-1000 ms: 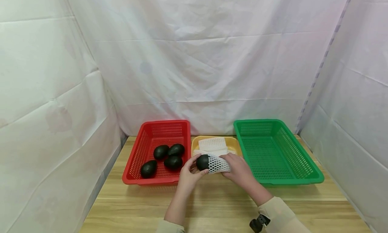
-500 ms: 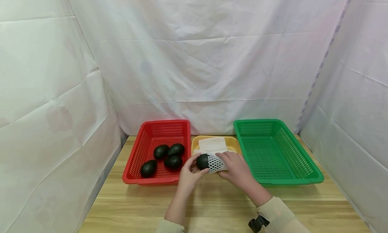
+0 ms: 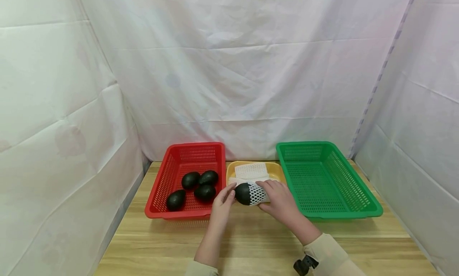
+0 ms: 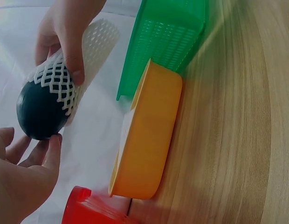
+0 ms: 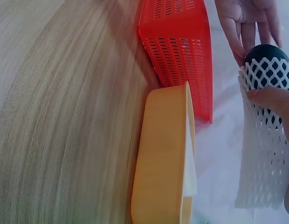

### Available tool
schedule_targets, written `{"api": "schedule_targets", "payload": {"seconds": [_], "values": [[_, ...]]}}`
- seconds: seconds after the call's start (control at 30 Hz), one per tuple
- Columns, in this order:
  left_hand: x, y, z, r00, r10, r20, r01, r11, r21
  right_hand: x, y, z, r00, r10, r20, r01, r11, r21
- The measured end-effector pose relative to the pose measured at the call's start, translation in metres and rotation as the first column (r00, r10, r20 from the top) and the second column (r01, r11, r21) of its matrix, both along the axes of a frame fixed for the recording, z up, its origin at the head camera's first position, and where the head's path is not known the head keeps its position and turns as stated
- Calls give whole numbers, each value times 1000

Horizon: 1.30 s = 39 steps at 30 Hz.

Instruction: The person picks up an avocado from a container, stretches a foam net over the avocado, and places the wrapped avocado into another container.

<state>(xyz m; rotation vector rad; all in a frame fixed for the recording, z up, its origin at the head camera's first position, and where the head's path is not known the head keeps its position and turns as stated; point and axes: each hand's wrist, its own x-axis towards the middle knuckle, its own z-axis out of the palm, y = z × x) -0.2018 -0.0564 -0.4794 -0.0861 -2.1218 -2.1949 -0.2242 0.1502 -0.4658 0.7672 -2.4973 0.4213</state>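
A dark avocado (image 3: 242,194) is partly inside a white foam net sleeve (image 3: 256,194), its rounded end bare towards the left. My right hand (image 3: 281,200) grips the avocado through the net, thumb on the near side in the right wrist view. At the bare end is my left hand (image 3: 221,208); in the left wrist view its fingertips (image 4: 55,142) touch or nearly touch the avocado from below, fingers fairly straight. The free part of the sleeve (image 5: 261,182) hangs loose beyond the fruit. Both hands are above the table, in front of the yellow tray (image 3: 234,163).
Several avocados (image 3: 205,192) lie in the red basket (image 3: 157,196) on the left. More flat net sleeves (image 3: 251,170) lie in the yellow tray. On the right stands a green basket (image 3: 358,188). White cloth (image 3: 229,80) hangs behind the wooden table (image 3: 265,248).
My right hand has slid leftward along the sleeve onto the avocado. My left hand's thumb and fingers have loosened from the bare end, and the avocado has shifted slightly right.
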Motion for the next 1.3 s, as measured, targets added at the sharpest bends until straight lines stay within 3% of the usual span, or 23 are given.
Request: {"api": "schedule_targets", "payload": {"seconds": [0.1,0.43,0.67,0.77,0.9,1.13,1.3], "values": [[0,-1,-1,1000,-3,8,3,999,40,0,0,-1,1000,-1,9,1,1000,-5],[0,-1,0,999,6,37,-6,1000,6,0,1,-4,1000,16,-16,-16,1000,3],[16,0,33,999,-2,46,4,999,-38,1,-2,-4,1000,20,9,-20,1000,-10],[19,2,38,999,2,46,0,999,-44,1,-3,-4,999,24,25,-24,999,-25],[17,3,35,999,14,50,-11,999,-52,1,-4,-5,999,21,49,-20,999,-37],[5,5,7,998,21,64,-19,999,-36,1,-6,-7,1000,21,18,-21,999,-30],[4,6,2,998,31,49,-30,999,-34,0,-7,-8,1000,22,-3,-22,999,-35]]}}
